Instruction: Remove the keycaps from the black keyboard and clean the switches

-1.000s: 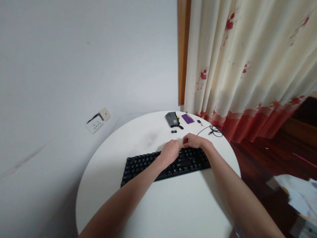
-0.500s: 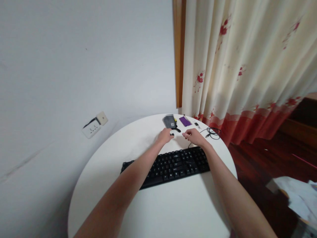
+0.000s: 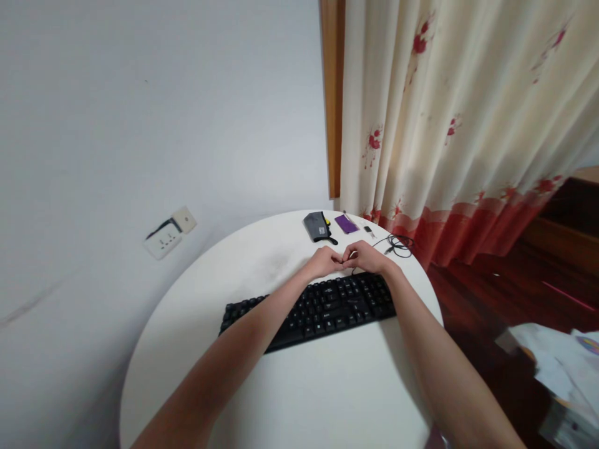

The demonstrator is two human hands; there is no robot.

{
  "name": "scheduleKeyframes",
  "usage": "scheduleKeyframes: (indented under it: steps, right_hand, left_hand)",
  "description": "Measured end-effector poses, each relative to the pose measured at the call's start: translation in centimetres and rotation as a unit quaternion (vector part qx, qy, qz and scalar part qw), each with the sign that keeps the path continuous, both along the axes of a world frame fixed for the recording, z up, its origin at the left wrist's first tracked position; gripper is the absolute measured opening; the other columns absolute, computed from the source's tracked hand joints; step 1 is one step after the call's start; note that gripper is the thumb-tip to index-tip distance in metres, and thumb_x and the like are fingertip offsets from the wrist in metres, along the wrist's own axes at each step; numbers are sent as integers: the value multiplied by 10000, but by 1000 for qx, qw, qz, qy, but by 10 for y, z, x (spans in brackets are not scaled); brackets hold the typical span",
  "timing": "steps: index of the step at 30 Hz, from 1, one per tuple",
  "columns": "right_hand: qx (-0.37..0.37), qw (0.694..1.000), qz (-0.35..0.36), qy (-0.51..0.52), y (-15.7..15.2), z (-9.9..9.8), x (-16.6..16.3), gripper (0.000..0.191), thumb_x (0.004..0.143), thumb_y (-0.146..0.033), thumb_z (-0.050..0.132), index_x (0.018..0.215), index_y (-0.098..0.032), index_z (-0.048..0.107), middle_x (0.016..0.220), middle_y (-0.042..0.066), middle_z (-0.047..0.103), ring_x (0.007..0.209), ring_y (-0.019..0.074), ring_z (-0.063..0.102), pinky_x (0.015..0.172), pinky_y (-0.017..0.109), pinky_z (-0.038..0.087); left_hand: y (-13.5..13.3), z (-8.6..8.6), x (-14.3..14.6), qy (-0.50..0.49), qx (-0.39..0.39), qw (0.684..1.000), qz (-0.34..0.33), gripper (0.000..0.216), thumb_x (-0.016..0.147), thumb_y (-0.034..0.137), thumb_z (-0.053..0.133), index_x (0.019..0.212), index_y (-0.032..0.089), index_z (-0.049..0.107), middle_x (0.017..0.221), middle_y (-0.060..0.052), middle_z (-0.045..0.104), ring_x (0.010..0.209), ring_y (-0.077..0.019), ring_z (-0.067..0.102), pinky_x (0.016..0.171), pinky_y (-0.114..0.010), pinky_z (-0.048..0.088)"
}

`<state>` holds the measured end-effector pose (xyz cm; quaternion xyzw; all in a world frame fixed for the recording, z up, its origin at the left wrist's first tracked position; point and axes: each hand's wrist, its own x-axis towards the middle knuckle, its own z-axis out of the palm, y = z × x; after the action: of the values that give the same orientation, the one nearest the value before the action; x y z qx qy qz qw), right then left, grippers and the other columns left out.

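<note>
Black plastic keyboard (image 3: 334,307), blocky keys | round table (image 3: 322,386) | left hand (image 3: 325,262), right hand (image 3: 365,256) — curled fingers (image 3: 336,264) meet; cannot tell if grasping

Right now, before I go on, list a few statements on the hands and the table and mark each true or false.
1. The left hand and right hand have their fingertips close together. True.
2. The keyboard stands on its edge. False: it lies flat on the table.
3. In view, the purple item is right of the grey pouch. True.
4. The cable coil is left of the keyboard. False: the coil lies past its far right corner.
</note>
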<state>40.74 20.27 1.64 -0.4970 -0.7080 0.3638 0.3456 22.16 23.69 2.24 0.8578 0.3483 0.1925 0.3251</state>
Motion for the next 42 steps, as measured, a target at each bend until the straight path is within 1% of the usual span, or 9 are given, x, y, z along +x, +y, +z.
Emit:
scheduleKeyframes:
  steps: [6, 11, 14, 18, 22, 25, 30, 38, 42]
  right_hand:
    - [-46, 998, 36, 29, -8, 6, 8, 242, 589, -313, 811, 713, -141, 692, 655, 21, 691, 646, 159, 639, 649, 283, 525]
    - [-57, 997, 29, 39, -9, 9, 9, 203, 608, -289, 791, 697, -137, 689, 655, 27, 691, 657, 159, 645, 669, 286, 535]
    - [-60, 997, 22, 40, -10, 9, 13, 206, 627, -282, 777, 750, -134, 702, 685, 29, 697, 652, 154, 641, 660, 279, 533]
    - [-74, 997, 21, 10, -13, 9, 21, 213, 652, -263, 748, 810, -120, 743, 691, 43, 709, 629, 152, 627, 629, 263, 511]
    - [-65, 993, 61, -71, -16, 13, 20, 188, 664, -229, 696, 802, -126, 771, 676, 28, 714, 621, 145, 597, 596, 237, 456]
    - [-52, 991, 84, -92, -17, 16, 16, 190, 654, -210, 681, 802, -138, 776, 703, 21, 725, 647, 148, 598, 622, 236, 447]
    - [-42, 988, 94, -112, -15, 13, 12, 195, 652, -187, 669, 810, -144, 775, 724, 20, 732, 662, 151, 601, 652, 242, 449]
    - [-59, 986, 79, -136, -13, 8, 9, 151, 638, -168, 685, 766, -143, 761, 676, 9, 720, 638, 156, 606, 629, 246, 456]
    - [-62, 984, 67, -150, -15, 10, 4, 127, 606, -136, 707, 725, -150, 749, 648, 2, 704, 615, 153, 595, 603, 242, 448]
  left_hand:
    - [-9, 5, -4, -27, -86, 996, -25, 328, 643, 418, 768, 794, 129, 800, 537, 37, 540, 570, -98, 401, 557, -232, 281]
    - [-11, 13, -9, -70, -192, 979, -20, 389, 618, 372, 801, 920, 128, 796, 620, -1, 643, 597, -106, 480, 633, -259, 403]
    - [-16, 17, -10, -92, -221, 971, 1, 404, 653, 308, 786, 1012, 123, 773, 697, -33, 697, 638, -116, 547, 693, -277, 463]
    - [-24, 14, -7, -58, -173, 982, 46, 335, 662, 217, 776, 977, 104, 767, 736, -60, 728, 655, -143, 611, 666, -276, 484]
    - [-31, 8, -4, -17, -119, 992, 36, 176, 690, 192, 736, 847, 124, 777, 765, -57, 747, 751, -188, 671, 682, -271, 505]
    - [-34, 5, -3, 2, -76, 997, 30, 136, 692, 169, 727, 813, 140, 781, 781, -49, 758, 775, -192, 688, 712, -267, 511]
    - [-40, 5, -3, 44, 25, 998, 33, 140, 728, 165, 692, 828, 190, 788, 784, -31, 761, 777, -183, 690, 716, -254, 495]
    - [-53, -3, -2, 43, 72, 995, 46, 137, 782, 166, 661, 882, 211, 745, 854, -43, 756, 839, -191, 694, 754, -264, 494]
    - [-61, 0, -2, 69, 110, 990, 59, 149, 793, 197, 663, 903, 231, 757, 879, -53, 748, 877, -219, 680, 792, -294, 486]
